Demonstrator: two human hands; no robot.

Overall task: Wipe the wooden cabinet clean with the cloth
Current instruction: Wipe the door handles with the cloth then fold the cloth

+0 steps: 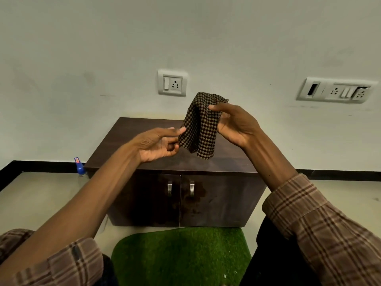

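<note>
Holding the checkered cloth (201, 126) above the wooden cabinet (177, 182): right hand (235, 124) grips its 3 o'clock side, left hand (158, 144) fingers pinch its 9 o'clock edge.

I see a single switch-and-socket plate (172, 82) mounted on the pale wall (82, 48), with a longer multi-socket panel (336, 90) well to its right. A black skirting strip (37, 165) edges the beige floor (41, 199). A blue bottle (80, 167) stands against the skirting. A green turf mat (181, 256) lies nearest my camera.
</note>
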